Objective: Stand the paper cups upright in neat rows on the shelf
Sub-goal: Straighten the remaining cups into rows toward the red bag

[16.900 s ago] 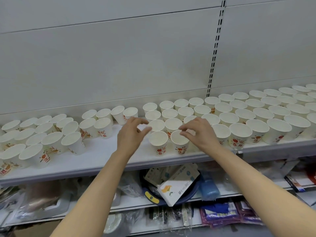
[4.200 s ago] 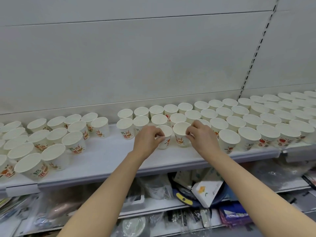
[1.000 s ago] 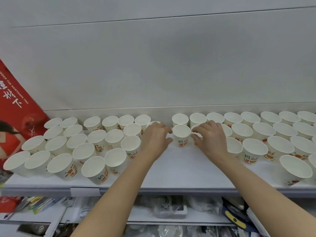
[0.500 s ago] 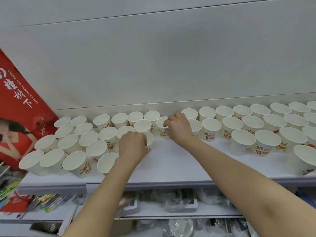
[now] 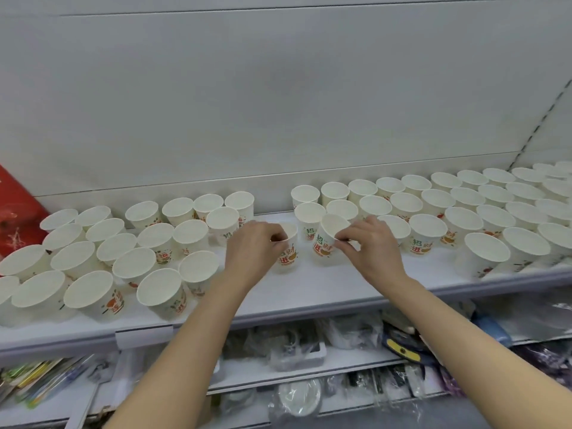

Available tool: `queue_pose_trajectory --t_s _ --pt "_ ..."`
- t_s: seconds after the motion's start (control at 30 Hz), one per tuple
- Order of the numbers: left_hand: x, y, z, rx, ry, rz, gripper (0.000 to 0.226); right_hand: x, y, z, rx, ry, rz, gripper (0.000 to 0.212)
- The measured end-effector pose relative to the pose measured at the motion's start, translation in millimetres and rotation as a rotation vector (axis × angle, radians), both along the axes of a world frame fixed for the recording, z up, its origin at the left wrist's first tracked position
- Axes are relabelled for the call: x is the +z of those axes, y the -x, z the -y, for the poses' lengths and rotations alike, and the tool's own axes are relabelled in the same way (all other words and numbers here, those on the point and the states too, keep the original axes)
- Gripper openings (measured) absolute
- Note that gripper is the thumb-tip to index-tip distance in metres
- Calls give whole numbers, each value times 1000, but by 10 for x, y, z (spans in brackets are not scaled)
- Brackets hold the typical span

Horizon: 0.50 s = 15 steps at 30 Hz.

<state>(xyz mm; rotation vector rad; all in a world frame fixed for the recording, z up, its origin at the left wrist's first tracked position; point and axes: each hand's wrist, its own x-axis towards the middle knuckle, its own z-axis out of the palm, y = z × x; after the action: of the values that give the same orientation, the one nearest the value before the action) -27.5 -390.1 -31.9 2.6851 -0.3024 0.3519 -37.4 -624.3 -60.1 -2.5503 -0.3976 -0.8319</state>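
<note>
Most paper cups (image 5: 436, 199) upright in rows on shelf (image 5: 309, 292), right block neat, 9 o'clock cluster loose. Left hand (image 5: 253, 246) pinches centre cup (image 5: 288, 252); right hand (image 5: 368, 243) pinches neighbour cup (image 5: 328, 236). Middle gap unfilled.

White paper cups (image 5: 428, 236) are being shown across the frame, printed with red and green characters and orange fruit motifs. The shelf (image 5: 309, 292) and back panel (image 5: 278, 103) are being rendered in pale grey-white. A red poster (image 5: 15, 212) is being glimpsed at the left edge.
</note>
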Motion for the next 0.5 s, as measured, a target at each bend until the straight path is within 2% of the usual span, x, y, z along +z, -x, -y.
queue_pose_trajectory --t_s 0.2,0.37,0.5 --pt "-43 -20 656 -93 -66 49 15 1 30 382 37 188 -14 11" --pt "-119 34 717 -85 -77 24 18 4 -17 394 110 351 13 11" --pt "-127 97 593 -83 -42 45 31 3 -21 432 95 343 -24 20"
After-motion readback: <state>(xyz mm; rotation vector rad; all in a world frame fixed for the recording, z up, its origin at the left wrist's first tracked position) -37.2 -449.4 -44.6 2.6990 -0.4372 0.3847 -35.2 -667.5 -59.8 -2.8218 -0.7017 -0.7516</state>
